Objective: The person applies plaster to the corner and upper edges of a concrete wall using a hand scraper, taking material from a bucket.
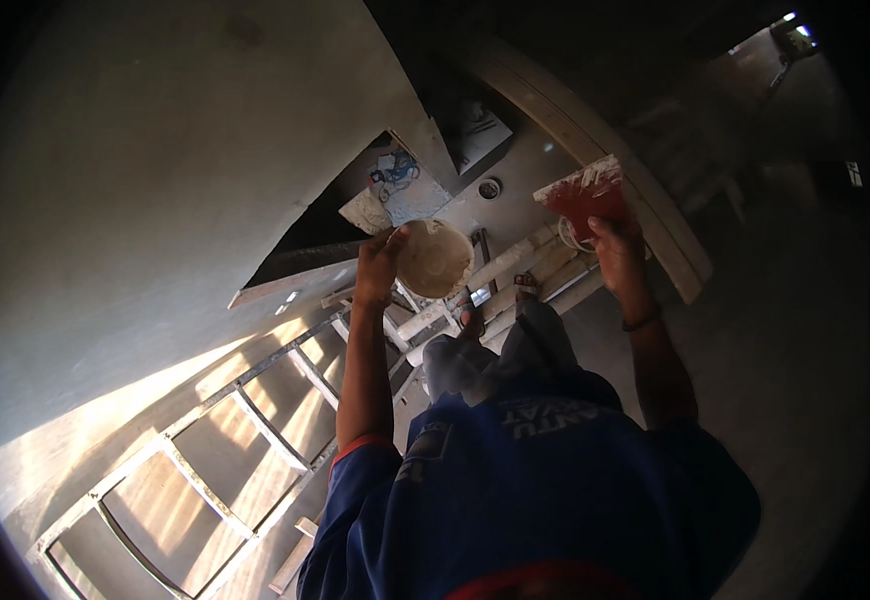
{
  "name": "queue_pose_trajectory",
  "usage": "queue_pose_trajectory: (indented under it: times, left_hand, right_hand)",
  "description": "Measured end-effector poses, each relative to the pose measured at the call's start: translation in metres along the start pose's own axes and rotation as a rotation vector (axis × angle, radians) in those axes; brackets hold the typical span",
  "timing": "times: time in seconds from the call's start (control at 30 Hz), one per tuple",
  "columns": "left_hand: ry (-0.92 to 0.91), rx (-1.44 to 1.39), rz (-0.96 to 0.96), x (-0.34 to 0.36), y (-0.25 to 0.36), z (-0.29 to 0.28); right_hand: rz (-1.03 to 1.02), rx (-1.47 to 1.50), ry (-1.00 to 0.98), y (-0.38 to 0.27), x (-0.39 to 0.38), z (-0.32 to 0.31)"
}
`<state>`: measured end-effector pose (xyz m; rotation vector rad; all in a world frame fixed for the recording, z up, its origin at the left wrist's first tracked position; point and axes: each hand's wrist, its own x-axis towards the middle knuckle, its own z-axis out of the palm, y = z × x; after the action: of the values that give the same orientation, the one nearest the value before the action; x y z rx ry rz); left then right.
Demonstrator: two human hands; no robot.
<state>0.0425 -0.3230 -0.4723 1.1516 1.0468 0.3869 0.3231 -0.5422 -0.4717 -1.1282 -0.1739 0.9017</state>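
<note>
The blade (592, 196) is flat and red, crusted with pale streaks along its far edge; the right hand (617, 250) grips it by its near side, raised to the right of the bowl (453, 252) and apart from it; the left hand (379, 265) clasps the bowl at its left rim, thumb over the edge; the bowl is round and pale, tipped so its inside shows, with dull smears, though whether any paste lies there I cannot tell; beyond, a small tub (490, 188) stands on the floor (520, 165), its contents too small to make out.
</note>
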Motion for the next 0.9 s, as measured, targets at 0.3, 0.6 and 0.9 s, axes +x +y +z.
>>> queue_pose_trajectory:
  times: [0.3,0.6,0.9]
  left_hand:
    - [-0.228,0.291,-0.010,0.016,0.059,0.034]
    - [-0.370,0.347,0.009,0.028,0.059,0.027]
    - [-0.204,0.409,0.136,0.024,0.058,0.002]
  right_hand:
    - [-0.790,-0.827,-0.969,-0.050,-0.010,0.063]
    - [-0.849,-1.107,-1.223,-0.067,-0.008,0.038]
    - [-0.699,-1.142,-1.220,-0.052,-0.021,0.027]
